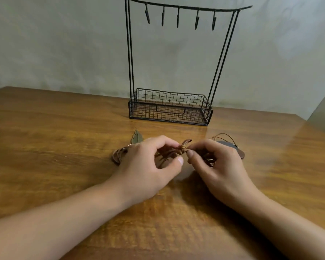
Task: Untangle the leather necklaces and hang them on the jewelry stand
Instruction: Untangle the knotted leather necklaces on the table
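A tangle of brown leather necklaces (184, 147) lies on the wooden table (64, 147) in front of me. My left hand (150, 166) and my right hand (216, 166) both pinch the cords at a small wrapped knot between them. A metal leaf pendant (137, 136) lies just beyond my left hand, and a dark flat pendant (233, 147) shows behind my right hand. The black wire jewelry stand (169, 107) rises at the back of the table, with several bare hooks (177, 17) hanging from its top bar.
The stand's base is a wire mesh basket (207, 113) holding nothing. A pale wall is right behind it. The table's right back corner (300, 117) lies to the right of the stand.
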